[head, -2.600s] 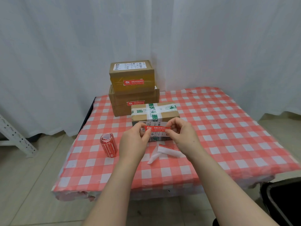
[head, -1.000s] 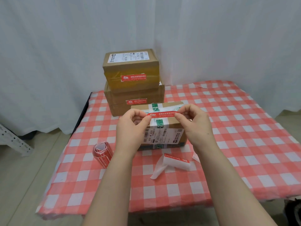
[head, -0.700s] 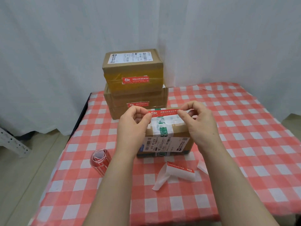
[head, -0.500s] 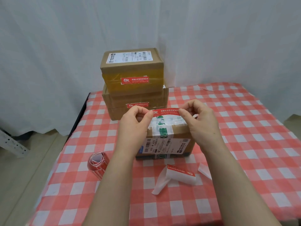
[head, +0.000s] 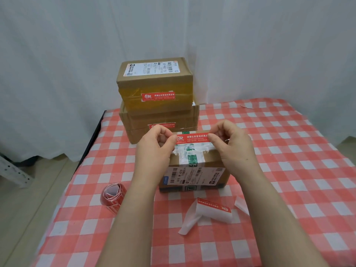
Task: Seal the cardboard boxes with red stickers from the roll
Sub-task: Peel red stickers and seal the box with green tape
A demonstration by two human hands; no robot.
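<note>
both hands still grip red sticker, now lower, over near box top

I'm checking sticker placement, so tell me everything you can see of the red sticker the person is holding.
The red sticker is a narrow horizontal strip with white printed characters and a white logo at its left end. It looks like thin, glossy paper. It is stretched flat between the left hand and right hand, pinched at each end, over the taped top of the nearest box. Whether it touches the box yet, I cannot tell.
</note>
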